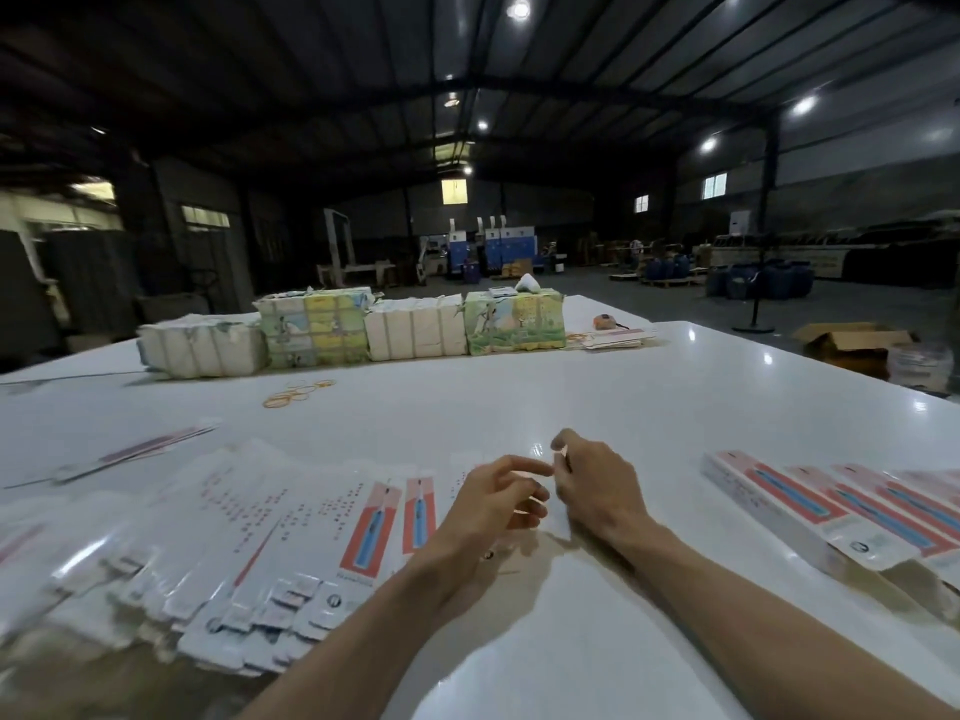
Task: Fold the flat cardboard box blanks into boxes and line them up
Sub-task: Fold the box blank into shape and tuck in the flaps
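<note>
My left hand (501,498) and my right hand (595,485) meet over the middle of the white table (571,387). Their curled fingers pinch a white box blank (555,523), which is blurred and mostly hidden by the hands. To the left lies a fanned pile of flat blanks (270,537), white with red-and-blue prints, reaching under my left wrist. On the right, several folded boxes (831,511) lie side by side in a row that runs off the frame's right edge.
Wrapped bundles (358,332) stand in a line across the table's far side, with loose rubber bands (298,392) in front of them. A few more blanks (140,452) lie at the far left. An open brown carton (852,345) sits on the floor beyond the right edge.
</note>
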`<act>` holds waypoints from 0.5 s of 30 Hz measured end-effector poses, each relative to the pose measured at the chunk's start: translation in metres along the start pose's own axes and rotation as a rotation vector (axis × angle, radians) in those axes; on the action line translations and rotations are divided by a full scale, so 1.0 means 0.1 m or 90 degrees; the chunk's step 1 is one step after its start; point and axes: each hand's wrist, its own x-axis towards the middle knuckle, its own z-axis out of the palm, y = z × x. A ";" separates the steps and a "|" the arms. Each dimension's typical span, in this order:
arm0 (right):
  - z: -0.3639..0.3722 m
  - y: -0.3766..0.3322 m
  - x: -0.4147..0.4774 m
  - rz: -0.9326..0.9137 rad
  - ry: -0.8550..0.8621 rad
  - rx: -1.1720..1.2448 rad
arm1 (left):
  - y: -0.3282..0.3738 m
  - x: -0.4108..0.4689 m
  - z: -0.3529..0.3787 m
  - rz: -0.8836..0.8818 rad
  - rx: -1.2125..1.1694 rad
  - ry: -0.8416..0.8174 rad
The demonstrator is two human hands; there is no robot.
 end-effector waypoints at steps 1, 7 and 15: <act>0.01 0.05 0.01 0.010 0.011 0.019 | 0.05 0.01 0.00 0.019 0.062 0.030; 0.01 0.16 0.02 0.032 -0.002 0.075 | 0.36 0.06 -0.41 -0.031 0.629 0.219; 0.01 0.17 0.04 0.037 -0.004 0.138 | 0.45 -0.08 -0.73 -0.315 0.917 0.137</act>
